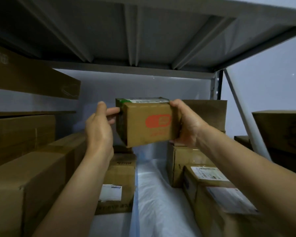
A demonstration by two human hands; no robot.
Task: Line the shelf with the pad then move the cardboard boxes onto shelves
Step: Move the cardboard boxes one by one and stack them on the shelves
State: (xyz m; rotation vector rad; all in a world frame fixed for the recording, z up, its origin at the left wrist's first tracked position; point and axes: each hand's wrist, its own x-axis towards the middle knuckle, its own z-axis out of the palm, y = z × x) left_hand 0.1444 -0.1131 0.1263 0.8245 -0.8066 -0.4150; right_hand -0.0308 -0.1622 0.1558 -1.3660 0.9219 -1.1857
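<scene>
A small cardboard box with an orange logo and a green-taped top hangs in the air above the shelf's middle gap. My right hand grips its right side and bottom corner. My left hand touches its left side with the fingertips, the thumb raised. A white translucent pad lines the shelf floor under the box, running from the front to the back wall. Cardboard boxes stand on the pad on both sides.
Large boxes fill the left side, with long flat boxes stacked above. A labelled box stands left of the gap; several boxes sit to the right. A metal shelf hangs overhead. A grey upright marks the right end.
</scene>
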